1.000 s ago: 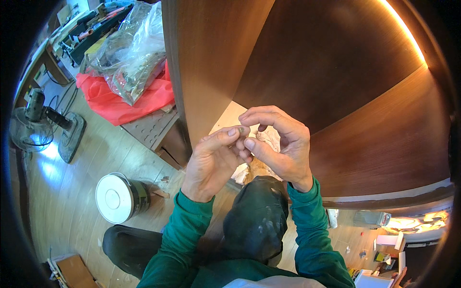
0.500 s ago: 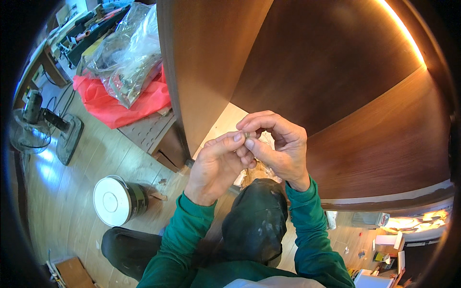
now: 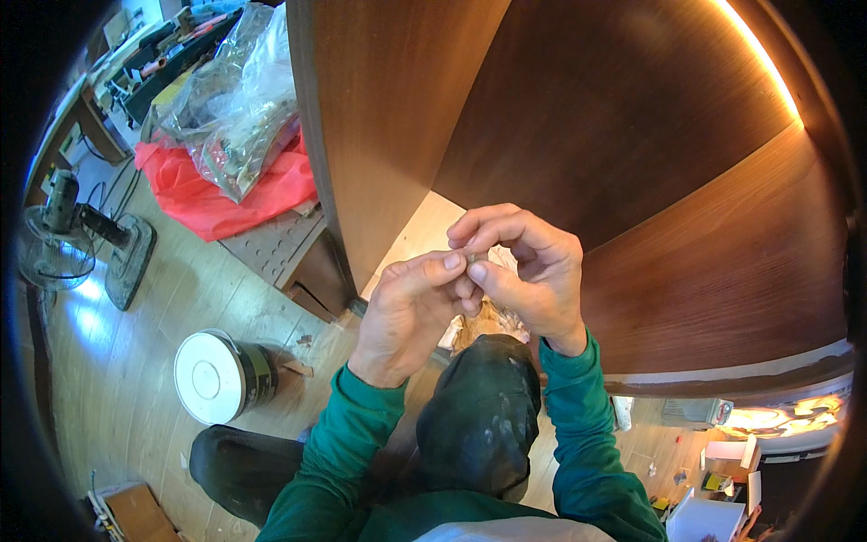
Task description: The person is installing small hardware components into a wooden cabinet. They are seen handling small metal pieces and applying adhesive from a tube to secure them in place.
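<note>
My left hand (image 3: pixel 405 303) and my right hand (image 3: pixel 533 271) meet fingertip to fingertip in front of the wooden cabinet. Between them is a tiny, dull greenish-grey piece (image 3: pixel 471 258), too small to name and mostly covered by the fingers. The left thumb and forefinger pinch at it from the left. My right thumb and forefinger close on it from the other side, with the other right fingers curled above. Behind the hands rise a brown wood side panel (image 3: pixel 388 108) and a darker back panel (image 3: pixel 560 117) of the cabinet.
A white-lidded bucket (image 3: pixel 209 378) stands on the wooden floor at left, with a fan (image 3: pixel 63 235) beyond it. Clear plastic bags (image 3: pixel 237 108) and red cloth (image 3: pixel 221 194) lie on a perforated brown board. Crumpled paper (image 3: pixel 488 327) lies below my hands. A light strip (image 3: pixel 754 50) glows upper right.
Both hands hold nearly the same place, with small shifts of the fingers around the tiny piece. The right hand has moved very slightly to the right.
</note>
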Available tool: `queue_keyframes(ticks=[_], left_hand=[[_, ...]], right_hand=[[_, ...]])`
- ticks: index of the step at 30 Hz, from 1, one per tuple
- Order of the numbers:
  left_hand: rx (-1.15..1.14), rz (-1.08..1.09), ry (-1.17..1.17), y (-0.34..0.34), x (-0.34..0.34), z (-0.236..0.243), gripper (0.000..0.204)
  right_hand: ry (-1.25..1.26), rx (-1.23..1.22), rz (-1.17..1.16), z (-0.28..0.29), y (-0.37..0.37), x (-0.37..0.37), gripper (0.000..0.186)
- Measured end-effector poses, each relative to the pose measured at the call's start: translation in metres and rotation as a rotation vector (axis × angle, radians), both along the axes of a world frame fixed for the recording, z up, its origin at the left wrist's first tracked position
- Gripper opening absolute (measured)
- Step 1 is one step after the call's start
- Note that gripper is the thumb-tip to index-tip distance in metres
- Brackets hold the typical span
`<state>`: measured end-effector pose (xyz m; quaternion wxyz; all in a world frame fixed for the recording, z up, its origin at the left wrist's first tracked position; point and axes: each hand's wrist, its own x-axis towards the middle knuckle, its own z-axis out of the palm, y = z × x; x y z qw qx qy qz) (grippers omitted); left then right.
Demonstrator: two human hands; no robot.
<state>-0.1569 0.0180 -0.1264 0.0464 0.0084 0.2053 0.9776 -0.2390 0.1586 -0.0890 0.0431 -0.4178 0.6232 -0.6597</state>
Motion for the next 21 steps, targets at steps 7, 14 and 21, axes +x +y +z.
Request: queue_keyframes(ticks=[7, 14, 21], left_hand=[[0.047, 0.011, 0.022, 0.000, 0.002, 0.000, 0.018], [-0.800, 0.792, 0.184, 0.002, 0.007, 0.007, 0.012], [-1.292, 1.256, 0.617, -0.003, -0.001, 0.005, 0.027]], right_hand=[[0.071, 0.085, 0.086, 0.021, 0.002, -0.003, 0.015], [-0.052, 0.060, 0.114, 0.023, 0.006, 0.002, 0.018], [-0.160, 0.041, 0.145, 0.021, 0.010, 0.008, 0.020]])
